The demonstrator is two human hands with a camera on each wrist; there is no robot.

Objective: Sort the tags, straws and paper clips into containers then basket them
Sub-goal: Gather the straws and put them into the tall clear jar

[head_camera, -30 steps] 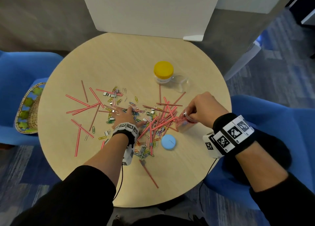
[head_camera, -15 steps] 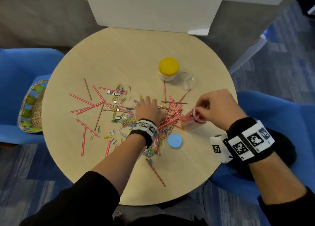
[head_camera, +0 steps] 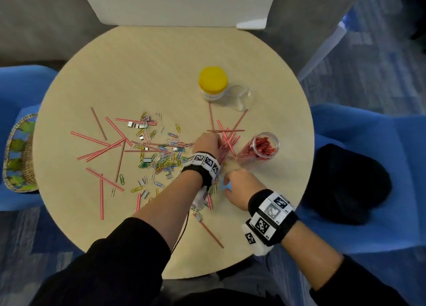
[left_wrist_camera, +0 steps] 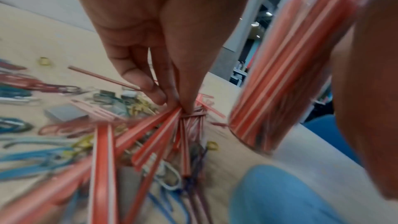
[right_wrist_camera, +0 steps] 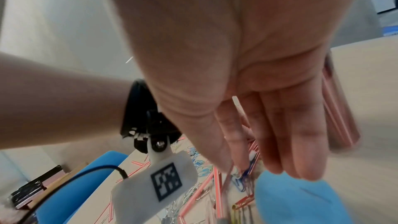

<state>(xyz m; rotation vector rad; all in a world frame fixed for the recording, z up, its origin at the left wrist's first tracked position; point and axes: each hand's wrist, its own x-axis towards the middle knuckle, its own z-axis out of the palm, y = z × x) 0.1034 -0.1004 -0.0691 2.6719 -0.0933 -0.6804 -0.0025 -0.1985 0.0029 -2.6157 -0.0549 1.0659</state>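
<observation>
Reaching over the blue lid (head_camera: 227, 185) at the near edge of the round table (head_camera: 143, 59), the right hand (head_camera: 242, 188) has its fingers straight and close together just above it; whether they touch it cannot be told from the blurred wrist view. A little farther in, the left hand (head_camera: 206, 142) pinches a bunch of red-striped straws (left_wrist_camera: 172, 122) between thumb and fingertips, at the heap's middle. Just right of that stands the clear jar (head_camera: 260, 150), open and already packed with straws.

Judging from this, the step in hand is filling the jar. To do it well, the pinch should gather straws only, lift them clear of the tangle, square their ends and feed them in upright, with the other hand steadying the jar so it does not tip.

Paper clips (head_camera: 161, 160) and small silver tags (head_camera: 138, 125) lie mixed left of the heap, with more straws scattered beyond. Farther back stands a yellow-lidded container (head_camera: 213, 84) beside a clear empty one (head_camera: 239, 97).

The woven basket (head_camera: 18, 153) on the left chair is cut off by the frame. How many straws the pinch holds is lost to blur.
</observation>
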